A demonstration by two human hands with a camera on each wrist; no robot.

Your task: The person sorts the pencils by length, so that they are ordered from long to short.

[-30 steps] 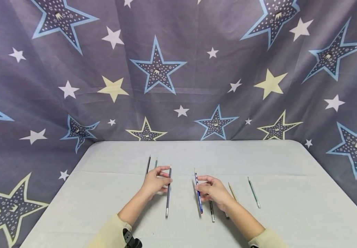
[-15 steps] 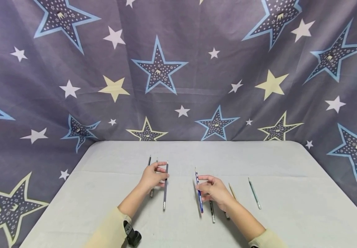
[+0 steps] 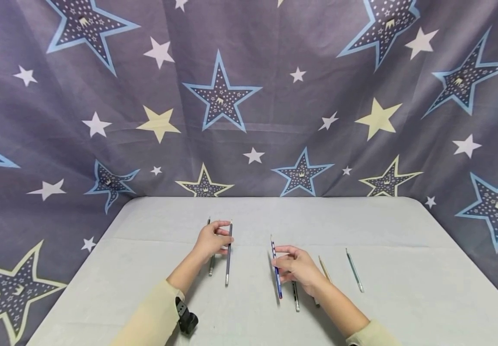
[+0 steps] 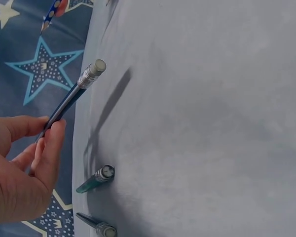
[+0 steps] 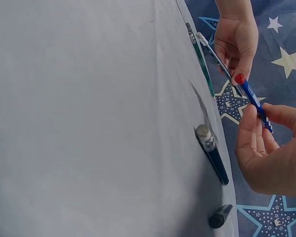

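My left hand [image 3: 210, 240] pinches a dark pencil [image 3: 228, 264] between thumb and fingers. Its white eraser end [image 4: 98, 66] points toward me, and its shadow falls on the cloth in the left wrist view. Beside it on the table lie a green pencil [image 4: 94, 180] and a black pencil [image 3: 208, 221], both partly hidden by this hand in the head view. In my right hand [image 3: 299, 269] is a blue patterned pencil [image 3: 278, 279] with a red end, pinched by thumb and fingertips. A dark pencil [image 3: 295, 298] lies partly under that hand.
Right of my right hand lie a gold pencil [image 3: 324, 268] and a teal pencil [image 3: 354, 270]. Another pencil end [image 3: 317, 302] shows beneath the right wrist. A pale cloth covers the table [image 3: 404, 298], and a star-patterned curtain [image 3: 249, 110] hangs behind its far edge.
My left hand has moved left and farther from me with the dark pencil, over the green and black pencils. The right hand has stayed nearly still with the blue pencil.
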